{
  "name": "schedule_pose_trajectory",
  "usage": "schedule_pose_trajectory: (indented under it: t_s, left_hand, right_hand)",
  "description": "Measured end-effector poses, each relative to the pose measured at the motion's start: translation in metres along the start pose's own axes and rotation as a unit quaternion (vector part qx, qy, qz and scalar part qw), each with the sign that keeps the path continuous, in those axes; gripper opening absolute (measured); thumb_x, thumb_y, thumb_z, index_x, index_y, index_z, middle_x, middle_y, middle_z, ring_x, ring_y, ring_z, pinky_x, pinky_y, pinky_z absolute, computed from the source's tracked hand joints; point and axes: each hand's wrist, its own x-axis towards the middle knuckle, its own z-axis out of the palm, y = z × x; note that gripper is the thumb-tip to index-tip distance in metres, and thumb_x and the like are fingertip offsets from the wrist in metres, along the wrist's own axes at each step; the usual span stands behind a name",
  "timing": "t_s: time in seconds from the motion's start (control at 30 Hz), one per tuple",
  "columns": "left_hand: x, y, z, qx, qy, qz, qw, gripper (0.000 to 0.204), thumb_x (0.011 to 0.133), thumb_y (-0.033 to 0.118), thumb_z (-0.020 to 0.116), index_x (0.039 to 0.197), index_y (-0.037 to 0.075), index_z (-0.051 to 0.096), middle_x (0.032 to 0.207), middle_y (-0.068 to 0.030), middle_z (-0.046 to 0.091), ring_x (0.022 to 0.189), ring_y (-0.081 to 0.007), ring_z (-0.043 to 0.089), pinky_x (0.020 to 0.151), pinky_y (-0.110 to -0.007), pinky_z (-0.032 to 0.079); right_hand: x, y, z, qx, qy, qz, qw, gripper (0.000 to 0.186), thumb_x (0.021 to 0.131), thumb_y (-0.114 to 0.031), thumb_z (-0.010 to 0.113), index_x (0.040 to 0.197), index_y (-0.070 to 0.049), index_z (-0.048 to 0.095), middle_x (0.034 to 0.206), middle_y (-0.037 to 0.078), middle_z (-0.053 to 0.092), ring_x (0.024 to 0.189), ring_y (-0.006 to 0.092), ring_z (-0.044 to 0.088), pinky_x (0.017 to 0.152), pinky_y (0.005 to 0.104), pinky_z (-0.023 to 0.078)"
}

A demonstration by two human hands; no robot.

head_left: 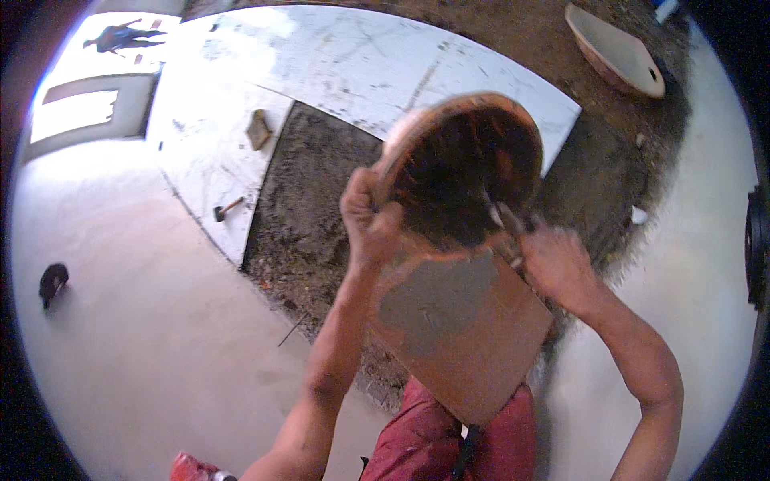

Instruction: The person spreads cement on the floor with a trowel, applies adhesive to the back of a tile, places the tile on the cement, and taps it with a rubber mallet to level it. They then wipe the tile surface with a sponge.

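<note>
My left hand [373,220] is closed around the rim of a round, orange-brown rubber-like bowl [457,152], tipped so its dark, dirty inside faces me. My right hand [549,252] grips a trowel [501,216] at the bowl's lower right; part of the tool is hidden or blurred. Below the bowl lies a square tan tile [473,377], a corner toward my red-trousered legs, with a wet grey patch of mortar [429,301] spread over its upper part.
White slabs [337,40] surround dark rough mortar bedding [297,184]. A hammer [227,210] and a small block [258,128] lie on them. A pale tub [613,52] sits upper right, a small dark object [54,280] left. A distant person [120,36] is at the bright opening.
</note>
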Motion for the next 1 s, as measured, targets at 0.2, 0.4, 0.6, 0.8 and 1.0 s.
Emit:
schedule_pose_trajectory:
  t_s: [0.2, 0.4, 0.6, 0.8, 1.0]
  left_hand:
    - [0.007, -0.002, 0.005, -0.034, -0.006, 0.029, 0.999, 0.020, 0.061, -0.008, 0.045, 0.071, 0.008, 0.038, 0.075, 0.0046, 0.045, 0.068, -0.0068, 0.034, 0.061, -0.022, 0.033]
    - [0.003, 0.008, 0.023, 0.143, 0.006, 0.051, 0.988, 0.018, 0.063, -0.007, 0.045, 0.071, 0.008, 0.038, 0.073, 0.0055, 0.040, 0.066, -0.0054, 0.031, 0.059, -0.021, 0.030]
    - [0.009, 0.003, 0.030, 0.070, -0.013, 0.057, 0.996, 0.018, 0.063, -0.007, 0.045, 0.071, 0.007, 0.038, 0.073, 0.0053, 0.040, 0.067, -0.0058, 0.030, 0.060, -0.021, 0.029]
    - [0.005, -0.006, 0.023, 0.133, -0.003, 0.067, 0.989, 0.018, 0.062, 0.001, 0.051, 0.078, 0.008, 0.046, 0.077, 0.0047, 0.045, 0.071, -0.0066, 0.037, 0.067, -0.022, 0.035]
    - [0.007, -0.005, 0.037, 0.042, 0.000, 0.042, 0.998, 0.018, 0.061, -0.006, 0.046, 0.072, 0.007, 0.041, 0.073, 0.0057, 0.041, 0.065, -0.0053, 0.031, 0.058, -0.021, 0.029]
  right_hand:
    - [0.013, -0.023, 0.008, 0.030, 0.165, -0.004, 0.986, 0.064, 0.086, -0.019, 0.055, 0.145, -0.013, 0.032, 0.095, 0.022, 0.061, 0.074, 0.0365, 0.066, 0.060, 0.0483, 0.054]
    - [-0.002, 0.012, 0.031, 0.006, 0.106, -0.030, 0.994, 0.054, 0.091, -0.011, 0.044, 0.143, -0.012, 0.034, 0.097, 0.023, 0.061, 0.072, 0.0366, 0.067, 0.058, 0.0480, 0.056]
    - [0.014, 0.010, 0.039, 0.047, 0.136, 0.021, 0.989, 0.055, 0.091, -0.010, 0.042, 0.145, -0.012, 0.031, 0.102, 0.022, 0.062, 0.075, 0.0372, 0.068, 0.059, 0.0493, 0.056]
    - [0.004, 0.023, 0.042, 0.021, 0.113, -0.002, 0.993, 0.062, 0.088, -0.016, 0.051, 0.146, -0.014, 0.030, 0.099, 0.022, 0.063, 0.070, 0.0377, 0.066, 0.060, 0.0495, 0.055]
    - [0.017, 0.017, 0.022, 0.074, 0.132, 0.035, 0.988, 0.072, 0.083, -0.017, 0.060, 0.147, -0.016, 0.027, 0.105, 0.024, 0.060, 0.073, 0.0402, 0.065, 0.063, 0.0487, 0.054]
